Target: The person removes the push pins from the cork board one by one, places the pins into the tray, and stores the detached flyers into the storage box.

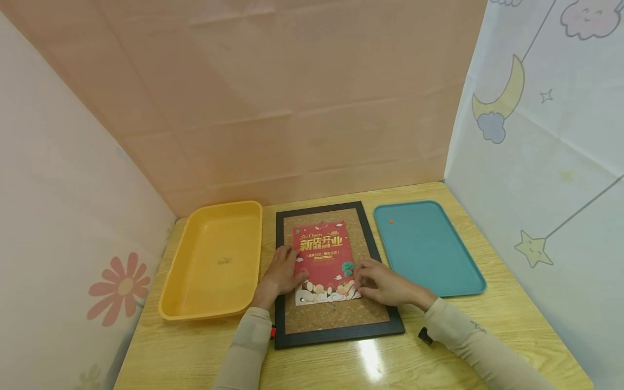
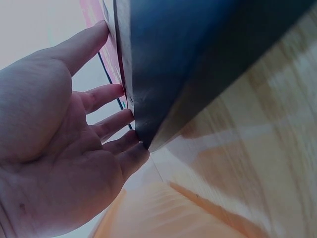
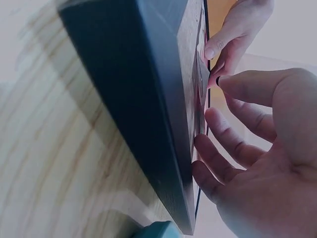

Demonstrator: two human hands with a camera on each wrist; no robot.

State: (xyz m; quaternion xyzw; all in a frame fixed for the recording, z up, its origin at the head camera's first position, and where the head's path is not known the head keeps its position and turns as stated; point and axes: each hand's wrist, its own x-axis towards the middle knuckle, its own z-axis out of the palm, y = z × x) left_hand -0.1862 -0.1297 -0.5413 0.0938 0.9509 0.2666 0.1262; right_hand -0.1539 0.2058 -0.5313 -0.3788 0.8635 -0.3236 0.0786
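Observation:
A red poster (image 1: 325,260) with gold lettering lies on a black-framed cork board (image 1: 333,317). A small pin (image 1: 302,299) sits at its lower left corner. My left hand (image 1: 284,269) rests along the poster's left side, fingers extended; in the left wrist view, its fingertips (image 2: 115,90) touch the board's edge area. My right hand (image 1: 382,283) is at the poster's lower right corner. In the right wrist view, a small black pin (image 3: 218,81) shows at the tip of its thumb, with the index finger behind; the other fingers lie loosely bent beside the frame.
A yellow tray (image 1: 170,290) stands left of the board. On the right lies a teal tray (image 1: 434,249) with a small orange pin (image 1: 391,221) near its far left corner. Cloth walls enclose the wooden table (image 1: 205,352) at the back and sides.

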